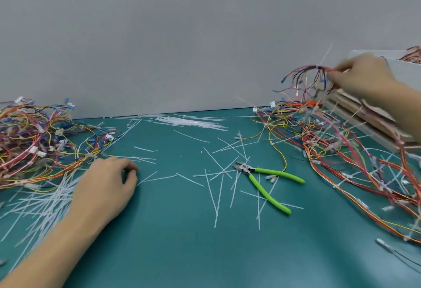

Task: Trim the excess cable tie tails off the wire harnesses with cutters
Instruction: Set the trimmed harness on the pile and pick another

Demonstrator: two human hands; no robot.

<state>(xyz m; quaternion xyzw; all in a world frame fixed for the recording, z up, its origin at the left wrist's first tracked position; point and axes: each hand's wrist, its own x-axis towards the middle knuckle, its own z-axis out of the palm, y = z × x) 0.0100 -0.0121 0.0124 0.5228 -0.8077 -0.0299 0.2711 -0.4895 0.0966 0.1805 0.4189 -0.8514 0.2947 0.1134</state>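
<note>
Wire harnesses sit in two tangles on my desk (182, 242). Along the left edge lies one pile of harnesses (38, 141), and in front of it a heap of cut tie tails (45, 198). My left hand (107, 185) rests on the desk just beside that heap, fingers loosely curled with the thumb meeting the fingertips; I cannot tell whether it pinches anything. More cut tails lie scattered across the middle, with a bundle of white ties (193, 121) at the back edge. Right of centre the green-handled cutters (266, 183) lie flat, handles spread, touched by neither hand. Toward the right edge spreads the second pile of harnesses (353, 157), white tails sticking out of it. Above it my right hand (362, 78) pinches one harness (312, 75), lifted off the desk, wires hanging.
</note>
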